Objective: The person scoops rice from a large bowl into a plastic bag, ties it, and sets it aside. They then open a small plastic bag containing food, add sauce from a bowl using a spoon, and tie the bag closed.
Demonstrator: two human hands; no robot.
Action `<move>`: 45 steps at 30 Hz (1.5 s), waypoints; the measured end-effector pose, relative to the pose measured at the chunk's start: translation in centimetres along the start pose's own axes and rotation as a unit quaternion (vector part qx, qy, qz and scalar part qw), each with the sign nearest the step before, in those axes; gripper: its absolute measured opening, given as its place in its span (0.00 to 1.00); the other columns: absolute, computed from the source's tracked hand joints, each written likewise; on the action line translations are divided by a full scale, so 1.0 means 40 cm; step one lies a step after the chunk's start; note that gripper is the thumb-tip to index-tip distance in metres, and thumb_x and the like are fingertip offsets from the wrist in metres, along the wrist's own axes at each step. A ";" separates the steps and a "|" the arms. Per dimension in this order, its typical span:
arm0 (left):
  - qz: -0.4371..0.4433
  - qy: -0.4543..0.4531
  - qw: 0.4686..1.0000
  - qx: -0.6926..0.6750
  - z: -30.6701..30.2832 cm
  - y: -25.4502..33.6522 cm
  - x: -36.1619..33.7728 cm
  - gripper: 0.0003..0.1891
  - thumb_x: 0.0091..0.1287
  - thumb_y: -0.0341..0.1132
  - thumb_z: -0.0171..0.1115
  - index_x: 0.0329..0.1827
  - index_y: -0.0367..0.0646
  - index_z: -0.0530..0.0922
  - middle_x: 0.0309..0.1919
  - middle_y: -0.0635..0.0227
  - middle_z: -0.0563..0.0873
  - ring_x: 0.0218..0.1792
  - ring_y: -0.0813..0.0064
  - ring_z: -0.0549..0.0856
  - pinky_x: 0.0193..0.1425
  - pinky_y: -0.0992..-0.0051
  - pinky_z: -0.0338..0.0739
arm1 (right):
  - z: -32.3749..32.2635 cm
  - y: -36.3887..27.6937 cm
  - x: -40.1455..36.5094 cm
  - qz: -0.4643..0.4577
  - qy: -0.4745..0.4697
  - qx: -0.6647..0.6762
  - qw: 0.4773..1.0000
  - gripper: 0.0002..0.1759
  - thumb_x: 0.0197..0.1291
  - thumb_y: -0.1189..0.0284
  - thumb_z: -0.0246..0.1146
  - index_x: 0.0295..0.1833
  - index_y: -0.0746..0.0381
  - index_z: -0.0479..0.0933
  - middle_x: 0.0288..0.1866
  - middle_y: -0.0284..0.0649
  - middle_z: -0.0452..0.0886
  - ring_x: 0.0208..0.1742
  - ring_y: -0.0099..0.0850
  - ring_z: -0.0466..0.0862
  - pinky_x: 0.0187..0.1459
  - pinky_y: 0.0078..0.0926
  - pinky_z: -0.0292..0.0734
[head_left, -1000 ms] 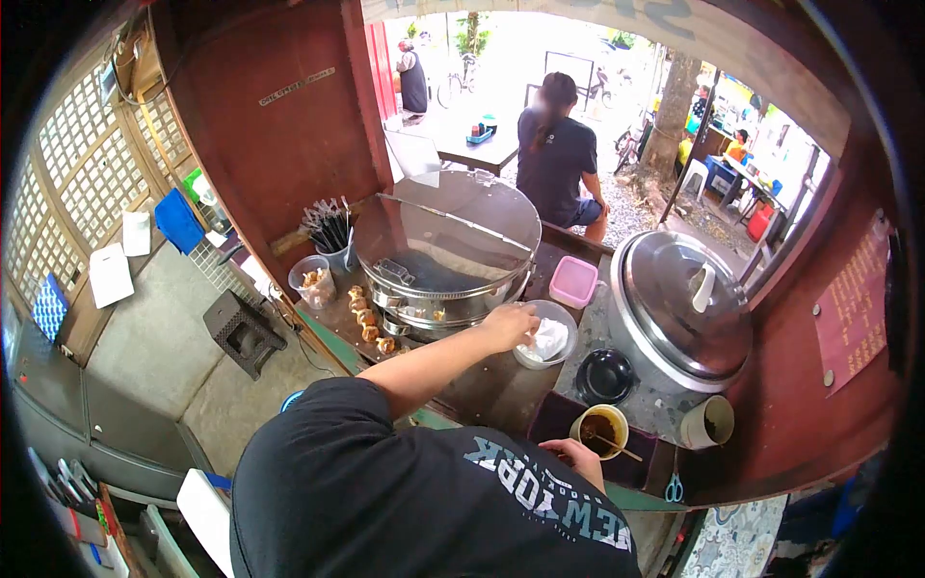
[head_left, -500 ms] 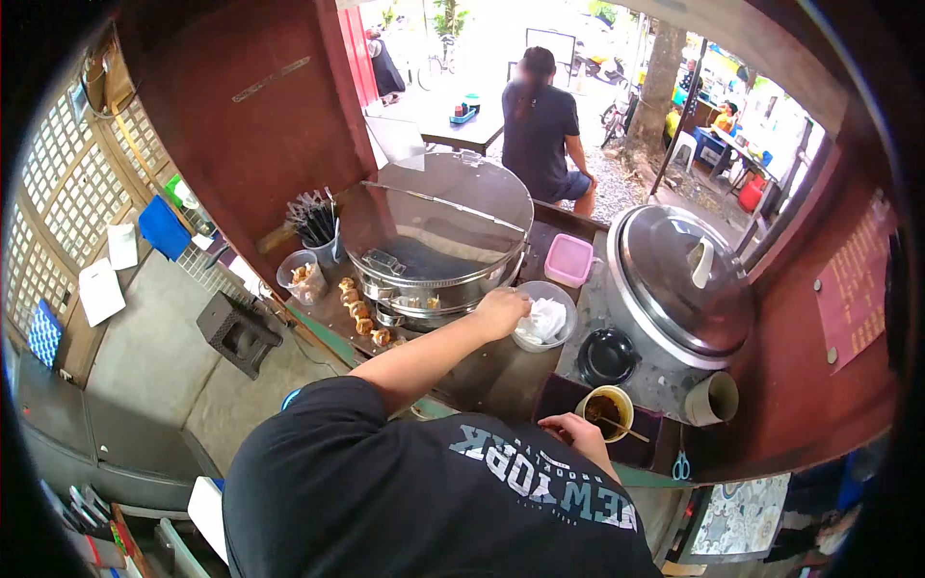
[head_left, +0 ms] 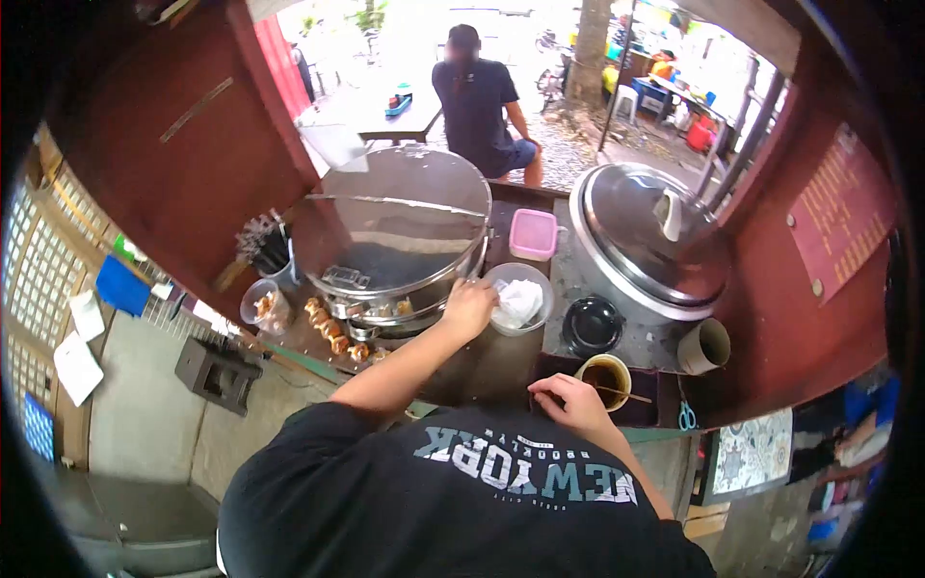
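Note:
My left hand (head_left: 469, 308) has its fingers curled between the wide metal steamer (head_left: 385, 299) and a clear plastic bowl (head_left: 548, 294). It is by the bowl's left rim, and anything in its fingers is hidden. Crumpled white plastic or paper (head_left: 520, 301) fills the bowl. My right hand (head_left: 570, 399) hovers at the near left side of a pale tub (head_left: 624, 368). Its fingers are loosely bent and apart, with nothing visible in them. Brown sauce (head_left: 604, 377) and a thin wooden stick (head_left: 631, 396) are in the tub.
Browned skewered pieces (head_left: 326, 326) lie along the counter beside a plastic cup (head_left: 267, 306). A large lidded pot (head_left: 650, 241), black bowl (head_left: 593, 325), pink-lidded box (head_left: 533, 234), grey cup (head_left: 704, 347) and scissors (head_left: 686, 415) are at the right. A person (head_left: 479, 111) sits beyond the counter.
The view has shifted, moving the counter left and up in the picture. My left hand has drawn slightly leftward from the bowl. My right hand shows more fully beside the tub.

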State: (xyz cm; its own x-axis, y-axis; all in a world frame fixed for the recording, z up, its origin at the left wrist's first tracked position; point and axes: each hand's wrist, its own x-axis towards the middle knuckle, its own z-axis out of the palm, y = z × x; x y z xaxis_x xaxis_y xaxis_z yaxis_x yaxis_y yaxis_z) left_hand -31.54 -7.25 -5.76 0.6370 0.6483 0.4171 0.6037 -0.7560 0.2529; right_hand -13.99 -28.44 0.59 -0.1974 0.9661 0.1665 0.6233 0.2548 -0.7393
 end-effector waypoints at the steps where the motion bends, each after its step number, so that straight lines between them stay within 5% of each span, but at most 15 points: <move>1: -0.007 -0.006 1.000 0.001 -0.010 0.008 0.000 0.05 0.57 0.30 0.57 0.31 0.42 0.82 0.33 0.62 0.81 0.40 0.58 0.82 0.47 0.60 0.71 | -0.003 -0.008 0.002 0.002 0.006 -0.011 1.000 0.08 0.58 0.71 0.61 0.43 0.59 0.78 0.38 0.41 0.80 0.41 0.41 0.81 0.43 0.34 0.76; 9: -0.084 0.023 0.987 -0.138 -0.056 0.034 0.012 0.06 0.55 0.31 0.65 0.33 0.39 0.81 0.31 0.57 0.81 0.35 0.55 0.82 0.39 0.63 0.76 | 0.018 -0.023 0.006 0.044 0.040 -0.030 0.998 0.08 0.59 0.70 0.60 0.43 0.58 0.79 0.38 0.41 0.80 0.41 0.42 0.81 0.42 0.35 0.77; 18: -0.128 0.120 0.954 -0.245 -0.071 0.030 0.029 0.07 0.60 0.28 0.59 0.37 0.38 0.83 0.33 0.52 0.84 0.36 0.53 0.84 0.41 0.64 0.77 | 0.038 -0.016 0.022 0.065 0.147 -0.011 0.987 0.07 0.57 0.75 0.59 0.41 0.62 0.79 0.40 0.45 0.81 0.41 0.42 0.82 0.44 0.32 0.76; 22: -0.191 0.094 0.914 -0.346 -0.090 0.022 0.032 0.06 0.60 0.27 0.63 0.38 0.40 0.84 0.28 0.60 0.85 0.26 0.74 0.82 0.34 0.74 0.76 | 0.056 -0.002 0.033 0.099 0.225 0.057 0.968 0.09 0.57 0.79 0.60 0.44 0.65 0.78 0.40 0.43 0.81 0.39 0.32 0.82 0.41 0.24 0.75; 25: -0.209 0.104 0.874 -0.425 -0.081 0.020 0.032 0.06 0.59 0.27 0.64 0.38 0.40 0.84 0.29 0.62 0.85 0.26 0.76 0.81 0.33 0.75 0.76 | 0.069 0.009 0.040 0.145 0.221 0.120 0.957 0.12 0.56 0.80 0.61 0.47 0.65 0.77 0.42 0.41 0.81 0.39 0.27 0.81 0.41 0.22 0.75; 30: -0.126 0.115 0.930 -0.326 -0.080 0.019 0.024 0.05 0.57 0.26 0.66 0.36 0.39 0.83 0.27 0.65 0.83 0.27 0.77 0.81 0.33 0.77 0.75 | 0.092 0.034 0.067 0.165 0.222 0.147 0.950 0.18 0.55 0.80 0.61 0.53 0.63 0.74 0.45 0.40 0.79 0.38 0.25 0.80 0.41 0.22 0.75; 31: -0.125 0.114 0.936 -0.308 -0.080 0.020 0.022 0.05 0.57 0.25 0.66 0.36 0.39 0.84 0.26 0.66 0.82 0.27 0.78 0.81 0.33 0.79 0.75 | 0.088 0.033 0.070 0.183 0.201 0.169 0.947 0.20 0.57 0.80 0.62 0.56 0.64 0.72 0.54 0.41 0.75 0.43 0.25 0.79 0.46 0.21 0.74; 34: -0.083 0.085 0.935 -0.334 -0.101 0.030 0.002 0.04 0.55 0.27 0.67 0.33 0.40 0.83 0.31 0.64 0.83 0.29 0.70 0.83 0.35 0.74 0.76 | 0.086 -0.006 0.094 0.167 0.266 0.148 0.938 0.26 0.52 0.79 0.66 0.59 0.61 0.71 0.59 0.45 0.69 0.46 0.29 0.78 0.44 0.24 0.76; 37: 0.061 0.039 0.943 -0.324 -0.140 0.046 -0.035 0.04 0.53 0.28 0.68 0.30 0.42 0.82 0.38 0.63 0.82 0.38 0.65 0.82 0.42 0.72 0.76 | 0.081 -0.036 0.110 0.135 0.311 0.103 0.935 0.32 0.49 0.77 0.69 0.63 0.59 0.69 0.66 0.47 0.62 0.56 0.35 0.75 0.48 0.29 0.77; 40: 0.184 0.017 0.932 -0.311 -0.194 0.073 -0.080 0.05 0.52 0.28 0.70 0.29 0.42 0.80 0.46 0.62 0.80 0.47 0.62 0.80 0.51 0.68 0.74 | 0.086 -0.018 0.108 0.066 0.266 -0.126 0.953 0.34 0.46 0.75 0.71 0.63 0.57 0.71 0.67 0.49 0.62 0.61 0.40 0.71 0.53 0.35 0.74; 41: 0.186 -0.013 0.925 -0.331 -0.210 0.078 -0.098 0.07 0.52 0.28 0.69 0.30 0.41 0.78 0.47 0.61 0.79 0.52 0.59 0.78 0.56 0.66 0.71 | 0.095 -0.002 0.102 0.036 0.254 -0.130 0.958 0.26 0.44 0.76 0.70 0.54 0.57 0.78 0.64 0.47 0.68 0.60 0.42 0.72 0.57 0.38 0.70; 45: 0.167 -0.093 0.858 -0.476 -0.209 0.070 -0.142 0.09 0.56 0.28 0.65 0.33 0.40 0.72 0.39 0.62 0.81 0.43 0.61 0.81 0.48 0.69 0.74 | 0.124 -0.008 0.090 0.028 0.245 -0.061 0.967 0.12 0.46 0.80 0.66 0.40 0.61 0.83 0.48 0.40 0.81 0.52 0.36 0.79 0.53 0.31 0.72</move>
State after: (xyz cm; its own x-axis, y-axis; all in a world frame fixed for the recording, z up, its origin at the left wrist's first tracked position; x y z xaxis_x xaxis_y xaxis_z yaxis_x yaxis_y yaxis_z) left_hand -37.47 -13.80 -0.14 0.8176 0.3176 0.4803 -0.2361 -0.5759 0.7827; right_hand -18.65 -25.26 -1.82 0.2030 0.8752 0.4392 0.7131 0.1753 -0.6788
